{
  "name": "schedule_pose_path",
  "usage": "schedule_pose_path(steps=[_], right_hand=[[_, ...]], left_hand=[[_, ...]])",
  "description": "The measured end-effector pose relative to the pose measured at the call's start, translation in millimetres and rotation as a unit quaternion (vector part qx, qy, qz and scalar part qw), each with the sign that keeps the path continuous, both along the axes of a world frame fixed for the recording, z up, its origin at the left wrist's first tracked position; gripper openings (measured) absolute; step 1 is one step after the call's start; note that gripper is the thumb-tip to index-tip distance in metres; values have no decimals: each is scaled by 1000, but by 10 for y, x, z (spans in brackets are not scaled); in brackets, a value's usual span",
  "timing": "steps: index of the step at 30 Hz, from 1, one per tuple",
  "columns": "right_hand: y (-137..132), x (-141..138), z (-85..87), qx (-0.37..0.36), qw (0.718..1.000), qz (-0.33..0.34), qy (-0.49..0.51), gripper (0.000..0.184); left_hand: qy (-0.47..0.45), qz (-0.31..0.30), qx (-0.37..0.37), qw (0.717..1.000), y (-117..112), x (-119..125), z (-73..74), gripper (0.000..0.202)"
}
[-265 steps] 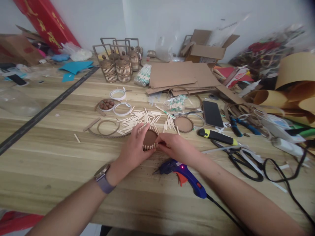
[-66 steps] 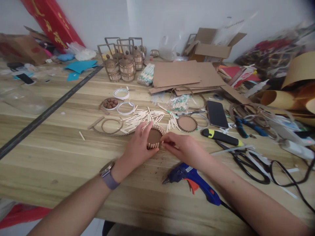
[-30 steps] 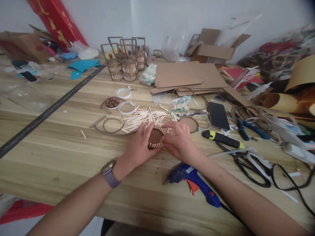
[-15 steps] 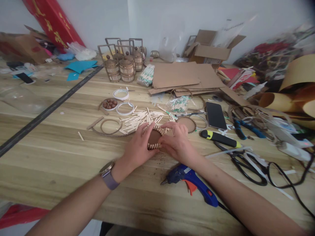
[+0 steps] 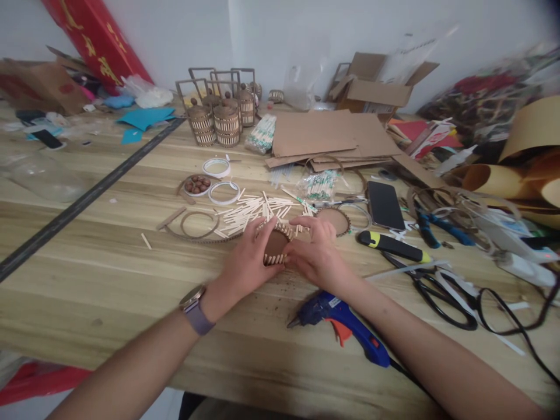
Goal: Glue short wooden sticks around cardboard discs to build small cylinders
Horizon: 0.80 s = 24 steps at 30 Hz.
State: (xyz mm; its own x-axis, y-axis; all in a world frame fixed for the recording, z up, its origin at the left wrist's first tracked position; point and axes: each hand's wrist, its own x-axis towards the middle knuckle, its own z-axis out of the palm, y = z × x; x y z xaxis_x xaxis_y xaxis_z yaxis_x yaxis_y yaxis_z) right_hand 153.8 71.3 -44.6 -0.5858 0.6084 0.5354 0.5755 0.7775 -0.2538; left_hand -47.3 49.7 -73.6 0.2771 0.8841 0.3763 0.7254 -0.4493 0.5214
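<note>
Between my two hands is a small round cardboard base with short wooden sticks standing around its rim. My left hand curves around its left side, thumb at the front and fingers at the back. At the right edge, the fingers of my right hand pinch the rim; part of the base there is hidden. A strip of brown corded trim runs from behind my left hand toward the left. Just behind the base lies a loose heap of pale wooden sticks. A blue glue gun rests below my right forearm.
Right of my hands lie a utility knife, black scissors, a phone and pliers. Behind are tape rolls, a dish of brown beads, cardboard sheets and several lidded stick-sided canisters.
The view has shifted very slightly. Both hands keep their hold on the round base, with hardly any movement of the fingers.
</note>
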Motion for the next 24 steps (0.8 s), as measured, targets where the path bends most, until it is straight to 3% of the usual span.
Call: schedule_pose_path(steps=[5,9,12,14,19,24], right_hand=[[-31,-2,75,-9,999,-15,-48,10],[-74,116,295,-17,998,-34,-57,32],[-201,340,485,-78,994,-24,-71,25],[-356,522,557,-167,979,-35,-112,26],[-795,813,455,-339,916,-141,-160,21],[-937,765,256,-371,904,-169,-129,17]], left_hand=[[-7,8,-20,1000,10,-27,8,100],[-13,7,-32,999,8,-82,34,100],[-15,3,-34,999,1,-114,41,105],[-18,6,-30,999,-9,-114,41,110],[-19,29,-13,999,-53,-36,44,112],[-12,55,10,998,-80,61,44,107]])
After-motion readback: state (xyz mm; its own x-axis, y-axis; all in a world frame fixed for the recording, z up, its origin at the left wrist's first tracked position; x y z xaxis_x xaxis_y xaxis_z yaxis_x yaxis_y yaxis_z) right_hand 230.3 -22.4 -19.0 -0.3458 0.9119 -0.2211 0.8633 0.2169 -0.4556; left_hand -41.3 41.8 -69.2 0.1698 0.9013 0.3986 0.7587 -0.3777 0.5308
